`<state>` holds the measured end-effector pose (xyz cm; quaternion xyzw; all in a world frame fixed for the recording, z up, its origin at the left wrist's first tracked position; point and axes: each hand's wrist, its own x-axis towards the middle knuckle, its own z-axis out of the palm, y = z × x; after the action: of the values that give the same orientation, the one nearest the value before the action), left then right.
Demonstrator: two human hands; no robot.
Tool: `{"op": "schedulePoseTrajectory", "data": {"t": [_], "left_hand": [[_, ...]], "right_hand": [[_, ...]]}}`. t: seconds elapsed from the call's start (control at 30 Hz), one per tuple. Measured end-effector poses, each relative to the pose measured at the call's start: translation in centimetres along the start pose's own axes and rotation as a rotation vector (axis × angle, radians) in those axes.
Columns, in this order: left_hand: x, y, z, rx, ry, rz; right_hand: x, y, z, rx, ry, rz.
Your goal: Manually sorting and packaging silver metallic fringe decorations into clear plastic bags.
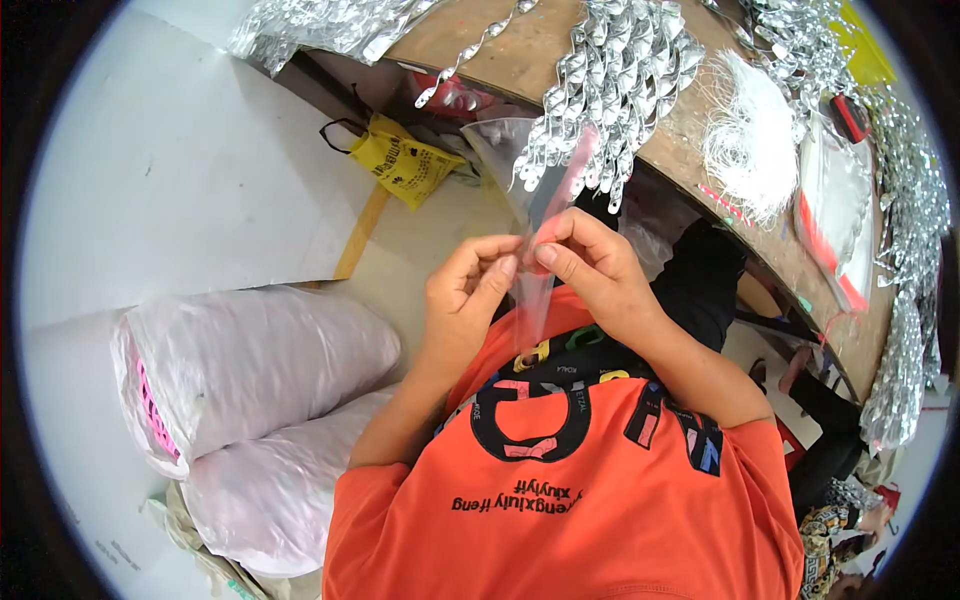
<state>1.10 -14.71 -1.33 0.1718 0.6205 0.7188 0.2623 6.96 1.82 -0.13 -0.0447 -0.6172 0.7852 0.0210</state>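
Note:
A clear plastic bag with a pinkish-red strip along one edge is held in front of my chest. My left hand pinches its film between thumb and forefinger. Close beside it, my right hand grips the bag at the red strip, thumb over bent fingers. The bag's lower part hangs toward my orange shirt, and some of it is hard to see through the glare. Just beyond my hands, shiny silver twisted strips hang over the table edge, partly behind the bag.
On the curved wooden table lie a white thread bundle, flat clear bags with red edges and more silver strips. A yellow bag sits below. Large white wrapped bundles stand left. Another person's leg shows right.

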Motion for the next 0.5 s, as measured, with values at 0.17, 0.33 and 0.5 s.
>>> {"op": "schedulePoseTrajectory", "data": {"t": [0.17,0.33,0.5], "left_hand": [[0.4,0.6,-1.3,0.285,0.22,0.176],[0.9,3.3,-4.1,0.933,0.246,0.608],[0.4,4.1,-5.0,1.128,0.259,0.462]], "right_hand": [[-0.3,-0.5,-0.1,0.037,0.022,0.01],[-0.1,-0.6,-0.1,0.202,0.007,0.079],[-0.1,0.4,0.3,0.204,-0.083,0.188]]}}
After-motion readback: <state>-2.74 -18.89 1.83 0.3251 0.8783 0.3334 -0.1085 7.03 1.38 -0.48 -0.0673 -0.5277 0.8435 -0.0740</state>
